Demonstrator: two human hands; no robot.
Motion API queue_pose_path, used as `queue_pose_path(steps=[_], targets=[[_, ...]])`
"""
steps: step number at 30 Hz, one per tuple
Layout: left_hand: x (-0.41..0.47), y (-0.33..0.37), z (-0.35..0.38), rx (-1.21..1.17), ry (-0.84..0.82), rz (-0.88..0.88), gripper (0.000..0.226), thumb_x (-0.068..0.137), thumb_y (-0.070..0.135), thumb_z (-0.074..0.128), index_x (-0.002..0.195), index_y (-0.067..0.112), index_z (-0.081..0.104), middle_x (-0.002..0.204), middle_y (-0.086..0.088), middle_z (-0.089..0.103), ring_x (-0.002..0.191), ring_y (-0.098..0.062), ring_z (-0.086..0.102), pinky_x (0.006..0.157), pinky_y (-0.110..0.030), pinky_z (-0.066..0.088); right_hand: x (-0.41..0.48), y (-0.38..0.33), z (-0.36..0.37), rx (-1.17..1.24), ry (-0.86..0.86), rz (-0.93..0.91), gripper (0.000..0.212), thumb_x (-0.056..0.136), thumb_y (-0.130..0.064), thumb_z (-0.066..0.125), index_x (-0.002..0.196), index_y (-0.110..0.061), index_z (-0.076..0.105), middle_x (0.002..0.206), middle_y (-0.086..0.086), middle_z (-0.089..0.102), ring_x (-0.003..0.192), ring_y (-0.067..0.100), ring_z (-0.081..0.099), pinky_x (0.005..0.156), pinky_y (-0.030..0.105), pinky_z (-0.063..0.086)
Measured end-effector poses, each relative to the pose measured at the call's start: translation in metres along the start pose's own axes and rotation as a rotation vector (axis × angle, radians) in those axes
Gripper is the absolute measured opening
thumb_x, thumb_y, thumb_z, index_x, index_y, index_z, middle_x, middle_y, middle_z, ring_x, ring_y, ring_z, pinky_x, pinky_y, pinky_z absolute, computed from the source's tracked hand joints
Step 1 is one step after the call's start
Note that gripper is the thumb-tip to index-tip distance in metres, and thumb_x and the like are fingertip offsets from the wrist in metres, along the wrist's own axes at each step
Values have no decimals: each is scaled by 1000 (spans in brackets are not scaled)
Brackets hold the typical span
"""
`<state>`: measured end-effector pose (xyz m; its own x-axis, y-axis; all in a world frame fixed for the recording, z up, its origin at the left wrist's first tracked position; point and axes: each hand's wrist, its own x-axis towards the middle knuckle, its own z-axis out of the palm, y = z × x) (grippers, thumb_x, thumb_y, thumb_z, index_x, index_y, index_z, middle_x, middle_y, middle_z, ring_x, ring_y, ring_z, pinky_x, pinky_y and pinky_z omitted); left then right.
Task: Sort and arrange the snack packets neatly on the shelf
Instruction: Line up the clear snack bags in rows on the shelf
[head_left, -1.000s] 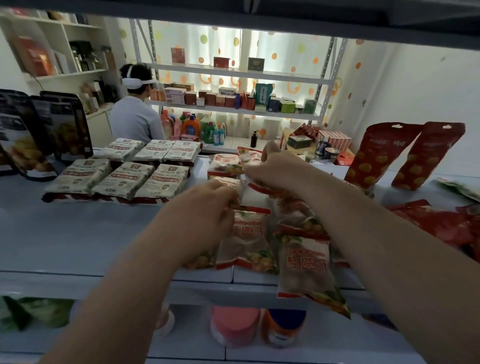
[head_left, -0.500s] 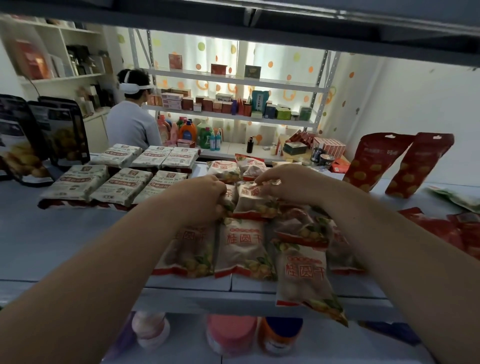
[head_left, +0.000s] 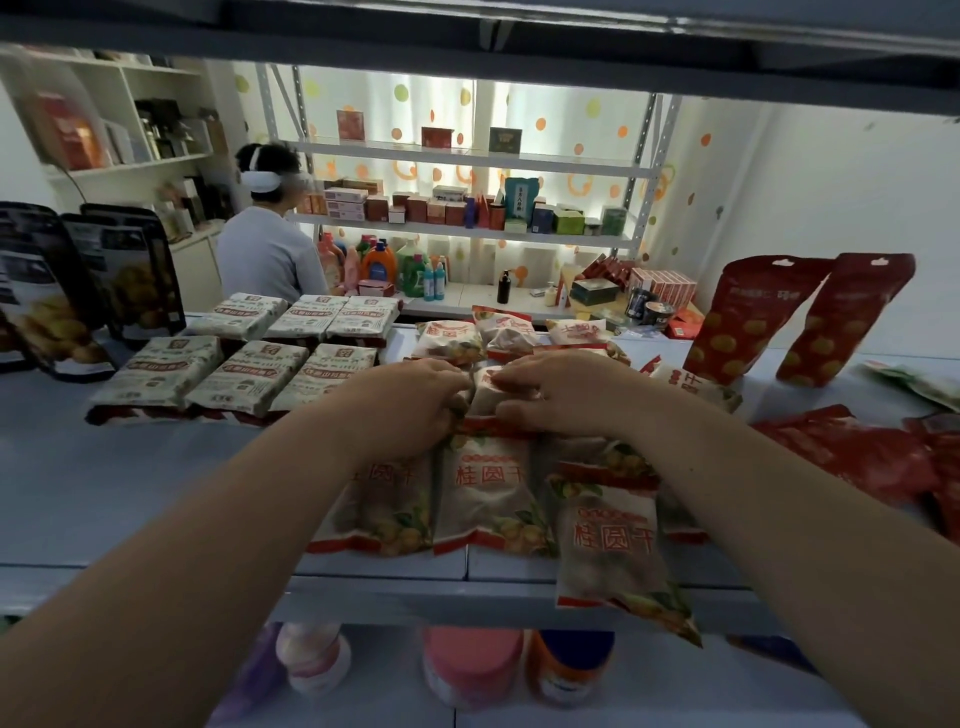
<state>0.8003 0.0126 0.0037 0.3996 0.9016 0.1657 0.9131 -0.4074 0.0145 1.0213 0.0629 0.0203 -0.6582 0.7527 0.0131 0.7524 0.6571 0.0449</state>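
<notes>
**Item in hand:** pale translucent plastic snack packet with red band (head_left: 493, 400), pinched at its upper edge from both sides.
- Left hand (head_left: 410, 400): fingers curled onto the packet's left corner, gripping.
- Right hand (head_left: 561, 395): fingers curled onto the right corner, likewise gripping, not flat.

**Location:** grey-blue metal shelf (head_left: 104, 493), centre, just behind the front row of like packets.

**Done, by judgement:**
- Six flat beige packets with red labels (head_left: 244, 374), squared up in two rows of three, left of centre.
- Two tall black stand-up pouches (head_left: 93, 280), upright at far left.
- Two tall red stand-up pouches with yellow fruit print (head_left: 795, 317), leaning side by side against the right wall.

**In progress:** translucent packets printed with red characters.
- Front pair (head_left: 488, 493): side by side, roughly straight.
- Skewed front packet (head_left: 613, 551): angled, lower end hanging past the shelf lip.
- Back packets (head_left: 506, 327): three or so, loose, overlapping, at mixed angles.
- One more beside the right wrist, partly hidden, position unclear.

**Left to do:**
- Heap of flat red foil packets (head_left: 872, 457) at right, overlapping and unsorted.
- Pale green packet (head_left: 919, 384) at the far right edge, lying apart, cut off by the frame.

**Estimate:** roughly half sorted. Left side finished; centre group mid-arrangement, with straightening of the overhanging packet and the back ones outstanding; right side apparently untouched.

**Below, not part of the job:** pink-lidded jar (head_left: 470, 665) and neighbours on the lower shelf.
</notes>
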Motion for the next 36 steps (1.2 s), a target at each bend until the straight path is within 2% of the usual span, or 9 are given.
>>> queue_pose_path(steps=[4,10,13,16,18,20,24,28,36], targets=[[0,-5,6,52,-44,-30,39,95,33,45,133,27,52,134,3,57,118,-16,56,93,-32,46,-1,0,8,-109,-78,27,61,98,-58,41,154,-37,25,160,-11,27,144,18,32,111,43,34],[-3,-5,8,10,-70,-38,43,96,31,44,139,25,48,144,3,48,126,-17,50,99,-33,43,1,-7,5,-107,-165,40,62,100,-55,37,156,-36,18,163,-10,17,147,18,25,114,45,31],[-17,-5,-2,-73,45,-58,42,97,35,48,138,29,49,146,3,47,127,-17,49,98,-32,43,-12,-16,-4,7,-76,64,56,100,-53,41,151,-33,30,158,-3,34,139,22,38,108,42,37],[-54,-8,-14,-168,193,-120,38,90,51,48,126,43,52,130,11,54,112,-13,54,79,-30,42,-36,-35,-11,158,83,-26,51,94,-61,45,139,-37,42,142,-5,50,120,18,52,87,31,44],[-81,-5,-16,-166,146,-170,47,78,68,39,121,50,48,117,20,49,100,-5,50,73,-30,41,-53,-49,-13,190,37,-94,66,82,-79,42,137,-43,40,140,-9,49,117,13,48,86,31,41],[-101,3,-11,-154,62,-213,64,69,78,34,125,50,46,120,23,45,102,-1,44,78,-31,45,-64,-61,-12,131,-113,-85,93,66,-94,40,145,-46,29,152,-11,36,131,15,40,103,40,40],[-117,23,3,-198,31,-160,81,63,82,42,134,43,48,140,20,40,123,-6,39,98,-30,41,-66,-68,-4,108,-272,-26,104,64,-80,64,148,-47,14,158,-7,24,138,22,34,105,49,40],[-124,27,11,-223,89,-134,64,65,69,56,125,44,52,139,19,40,124,-8,38,95,-26,41,-67,-71,0,155,-149,-16,86,68,-60,71,138,-46,23,135,-2,45,111,18,48,77,37,45],[-137,41,19,-438,390,-183,35,67,51,60,100,41,56,115,31,45,101,3,52,77,-20,49,-84,-61,-5,362,139,72,70,64,-59,70,122,-50,29,122,-14,41,102,10,45,78,36,45]])
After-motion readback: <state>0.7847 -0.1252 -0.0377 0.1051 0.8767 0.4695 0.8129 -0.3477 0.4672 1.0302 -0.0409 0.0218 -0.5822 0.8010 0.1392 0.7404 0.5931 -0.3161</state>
